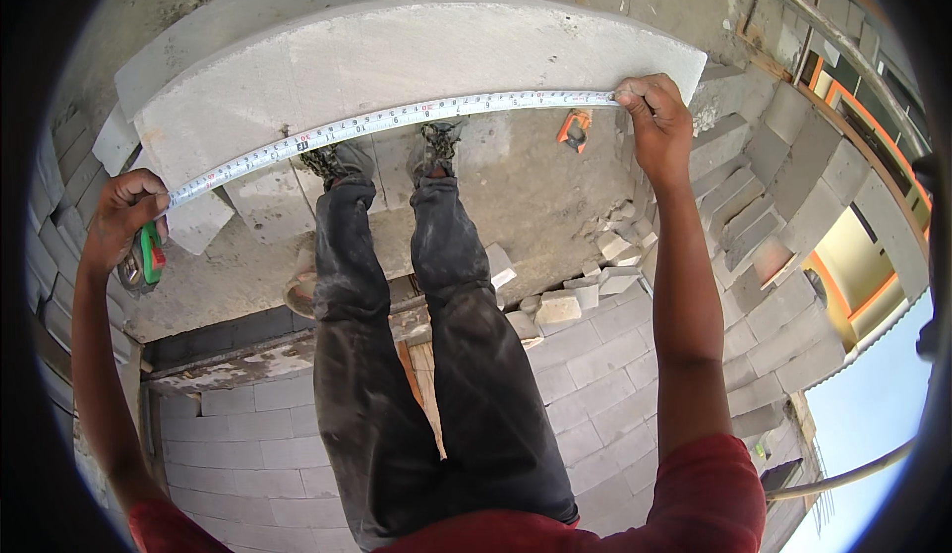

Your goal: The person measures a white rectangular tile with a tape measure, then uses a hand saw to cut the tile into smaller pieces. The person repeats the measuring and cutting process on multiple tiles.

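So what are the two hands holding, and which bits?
A tape measure: the right hand pinches its free end; the left hand holds it at the green case end.

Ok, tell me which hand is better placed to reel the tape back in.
Probably the left hand: the green and dark tape case sits against it, while the right hand pinches the white blade near its other end.

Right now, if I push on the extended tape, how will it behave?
The tape looks thin and narrow, so it is probably light and apt to buckle. Extended from the green case at the left hand, it may spring back if the right hand releases its end.
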Demonstrator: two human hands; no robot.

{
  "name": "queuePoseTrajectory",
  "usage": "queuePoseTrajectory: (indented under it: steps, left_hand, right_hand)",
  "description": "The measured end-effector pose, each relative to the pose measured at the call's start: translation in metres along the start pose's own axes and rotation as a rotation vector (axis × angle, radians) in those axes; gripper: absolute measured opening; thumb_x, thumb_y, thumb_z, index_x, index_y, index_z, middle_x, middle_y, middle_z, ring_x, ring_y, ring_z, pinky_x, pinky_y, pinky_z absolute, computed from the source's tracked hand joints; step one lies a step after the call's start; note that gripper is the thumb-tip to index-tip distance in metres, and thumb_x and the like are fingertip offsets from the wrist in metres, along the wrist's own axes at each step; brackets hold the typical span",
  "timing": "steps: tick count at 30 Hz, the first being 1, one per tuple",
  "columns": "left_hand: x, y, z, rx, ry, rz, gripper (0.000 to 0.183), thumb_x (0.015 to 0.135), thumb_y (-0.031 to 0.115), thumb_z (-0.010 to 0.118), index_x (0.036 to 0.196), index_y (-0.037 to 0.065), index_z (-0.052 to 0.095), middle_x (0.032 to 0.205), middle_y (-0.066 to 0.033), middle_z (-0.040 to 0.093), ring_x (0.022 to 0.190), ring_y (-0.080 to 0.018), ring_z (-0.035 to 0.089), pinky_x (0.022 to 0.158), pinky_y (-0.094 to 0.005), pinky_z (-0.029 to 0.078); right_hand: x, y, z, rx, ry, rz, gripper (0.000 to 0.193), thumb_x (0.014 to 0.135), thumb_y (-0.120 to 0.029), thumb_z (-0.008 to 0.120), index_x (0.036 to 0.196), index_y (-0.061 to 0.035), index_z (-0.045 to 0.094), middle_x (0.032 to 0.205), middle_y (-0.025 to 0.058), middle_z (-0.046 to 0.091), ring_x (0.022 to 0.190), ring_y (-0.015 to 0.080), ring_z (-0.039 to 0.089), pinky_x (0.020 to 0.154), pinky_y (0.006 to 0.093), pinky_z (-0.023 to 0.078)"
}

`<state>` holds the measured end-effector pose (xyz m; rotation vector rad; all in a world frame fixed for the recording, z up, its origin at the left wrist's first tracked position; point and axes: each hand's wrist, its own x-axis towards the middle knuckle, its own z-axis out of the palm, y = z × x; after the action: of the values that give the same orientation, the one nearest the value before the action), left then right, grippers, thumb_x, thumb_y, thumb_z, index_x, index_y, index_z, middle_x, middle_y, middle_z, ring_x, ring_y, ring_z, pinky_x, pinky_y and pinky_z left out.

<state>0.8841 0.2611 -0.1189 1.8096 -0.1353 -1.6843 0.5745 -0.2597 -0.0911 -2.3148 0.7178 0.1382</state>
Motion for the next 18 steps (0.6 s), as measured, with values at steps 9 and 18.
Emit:
queuePoseTrajectory:
  steps: [9,18]
  left_hand:
    - [0.0001,0.0043,0.0002,-0.003,-0.008,-0.01,0.011,0.087,0.008,0.063,0.082,-0.001,0.062,0.071,-0.0043,0.061,0.057,-0.0102,0.061,0.055,-0.0244,0.049]
    - [0.0006,0.0047,0.0016,-0.037,-0.013,0.02,0.01,0.085,0.007,0.063,0.08,-0.001,0.063,0.069,-0.0047,0.061,0.057,-0.0111,0.062,0.055,-0.0255,0.051]
  right_hand:
    - [-0.0095,-0.0024,0.0032,-0.072,0.013,-0.008,0.009,0.082,-0.01,0.071,0.09,-0.0047,0.071,0.085,0.0055,0.065,0.086,0.0214,0.055,0.078,0.0319,0.045]
    - [-0.0073,0.0067,0.0085,0.15,0.115,0.068,0.011,0.083,-0.007,0.072,0.091,0.0005,0.069,0.085,0.0055,0.061,0.085,0.016,0.056,0.076,0.027,0.046]
